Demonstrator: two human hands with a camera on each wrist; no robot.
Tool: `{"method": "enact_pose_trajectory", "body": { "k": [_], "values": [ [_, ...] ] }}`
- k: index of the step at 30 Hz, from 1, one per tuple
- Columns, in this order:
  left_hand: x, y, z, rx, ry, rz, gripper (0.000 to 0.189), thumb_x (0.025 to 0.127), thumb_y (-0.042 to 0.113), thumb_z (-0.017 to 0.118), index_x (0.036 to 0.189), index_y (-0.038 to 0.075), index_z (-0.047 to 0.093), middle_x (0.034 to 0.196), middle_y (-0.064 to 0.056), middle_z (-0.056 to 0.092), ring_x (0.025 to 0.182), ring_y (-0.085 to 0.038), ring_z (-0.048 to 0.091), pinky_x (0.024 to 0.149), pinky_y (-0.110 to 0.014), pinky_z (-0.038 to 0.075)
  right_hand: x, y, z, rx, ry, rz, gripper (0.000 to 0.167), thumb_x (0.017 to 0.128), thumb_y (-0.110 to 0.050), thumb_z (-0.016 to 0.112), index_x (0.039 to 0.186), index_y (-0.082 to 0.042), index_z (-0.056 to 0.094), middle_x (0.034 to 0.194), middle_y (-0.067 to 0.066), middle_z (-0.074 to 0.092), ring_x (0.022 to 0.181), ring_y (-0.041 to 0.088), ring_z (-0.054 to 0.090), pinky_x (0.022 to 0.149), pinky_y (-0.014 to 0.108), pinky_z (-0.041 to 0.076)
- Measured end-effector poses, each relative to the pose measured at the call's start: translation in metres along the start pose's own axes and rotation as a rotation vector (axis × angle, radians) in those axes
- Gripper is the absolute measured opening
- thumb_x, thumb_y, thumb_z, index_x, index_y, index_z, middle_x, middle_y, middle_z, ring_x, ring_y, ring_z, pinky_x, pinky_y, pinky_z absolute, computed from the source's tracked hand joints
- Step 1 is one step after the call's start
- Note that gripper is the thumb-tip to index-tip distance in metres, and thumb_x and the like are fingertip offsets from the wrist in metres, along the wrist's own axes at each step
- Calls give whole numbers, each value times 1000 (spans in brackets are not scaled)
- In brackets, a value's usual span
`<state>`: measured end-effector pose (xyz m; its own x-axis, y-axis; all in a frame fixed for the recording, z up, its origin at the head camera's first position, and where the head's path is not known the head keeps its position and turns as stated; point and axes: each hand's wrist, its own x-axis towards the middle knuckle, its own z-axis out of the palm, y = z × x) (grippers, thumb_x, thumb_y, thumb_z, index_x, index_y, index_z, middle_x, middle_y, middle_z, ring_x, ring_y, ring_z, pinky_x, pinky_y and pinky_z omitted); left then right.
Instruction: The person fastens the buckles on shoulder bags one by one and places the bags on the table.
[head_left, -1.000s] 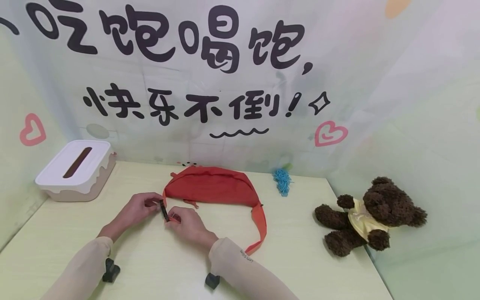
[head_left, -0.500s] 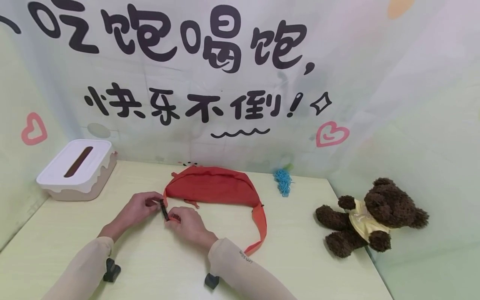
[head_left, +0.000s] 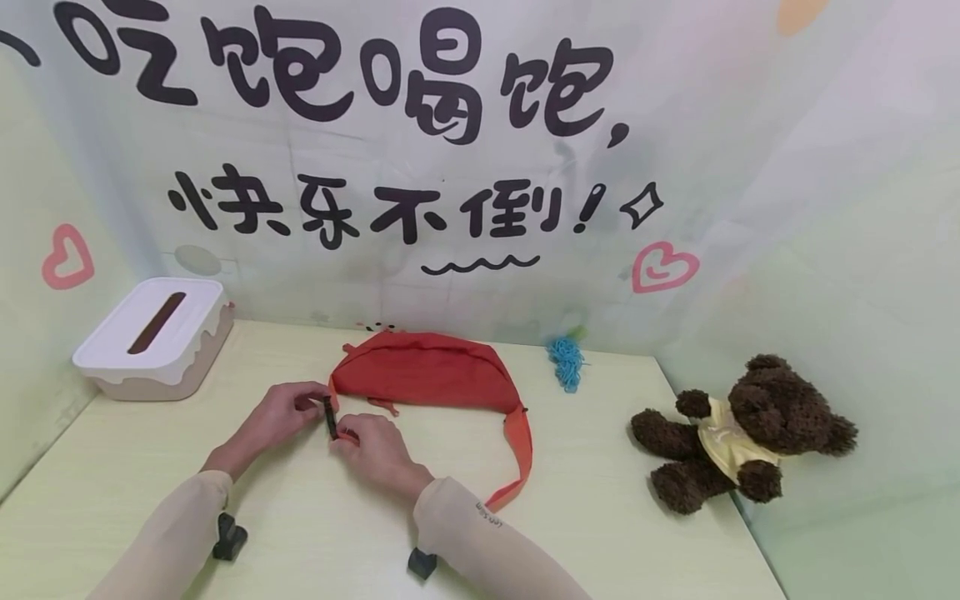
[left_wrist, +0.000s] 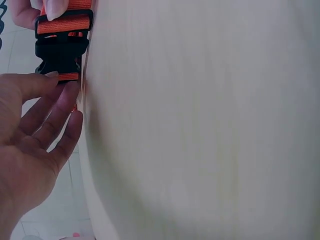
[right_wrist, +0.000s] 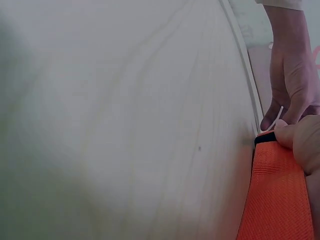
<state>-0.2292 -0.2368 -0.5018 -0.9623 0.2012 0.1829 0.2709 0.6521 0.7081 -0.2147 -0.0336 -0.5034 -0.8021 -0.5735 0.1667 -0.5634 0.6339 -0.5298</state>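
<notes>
A red waist bag (head_left: 420, 371) lies flat at the back of the table, its orange strap (head_left: 519, 446) looping toward the front. At the loop's left side is a black side-release buckle (left_wrist: 61, 50), whose two halves sit together in the left wrist view. My left hand (head_left: 288, 408) pinches the buckle's far end between thumb and fingers. My right hand (head_left: 377, 450) grips the near end, where orange webbing (right_wrist: 277, 190) passes through a black slide. In the right wrist view, the right thumb (right_wrist: 285, 134) presses on the webbing beside the black edge.
A white-lidded tissue box (head_left: 150, 333) stands at the back left. Blue tangled yarn (head_left: 566, 362) lies behind and right of the bag. A brown teddy bear (head_left: 738, 437) in a yellow shirt lies by the right edge. Printed wall sheets enclose the table.
Both hands keep their hold and barely shift. The buckle has turned slightly more upright in the head view, and the left forearm has moved a little to the right.
</notes>
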Motion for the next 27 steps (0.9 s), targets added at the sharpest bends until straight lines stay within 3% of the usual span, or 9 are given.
{"method": "enact_pose_trajectory", "body": {
  "k": [20, 27],
  "values": [
    [0, -2, 2, -16, 9, -13, 27, 84, -9, 65, 108, 0, 73, 103, -18, 74, 80, -18, 67, 69, -22, 53, 1, 2, 3, -37, 21, -18, 11, 92, -27, 72, 87, -20, 65, 70, -10, 48, 68, 1, 43, 60, 12, 31],
    [4, -1, 3, -21, -4, -7, 27, 84, -11, 64, 108, 0, 73, 105, -19, 74, 82, -20, 68, 72, -23, 53, 0, 0, 3, -59, 42, -63, 11, 93, -27, 71, 87, -20, 65, 73, -10, 52, 69, 1, 45, 60, 10, 30]
  ]
}}
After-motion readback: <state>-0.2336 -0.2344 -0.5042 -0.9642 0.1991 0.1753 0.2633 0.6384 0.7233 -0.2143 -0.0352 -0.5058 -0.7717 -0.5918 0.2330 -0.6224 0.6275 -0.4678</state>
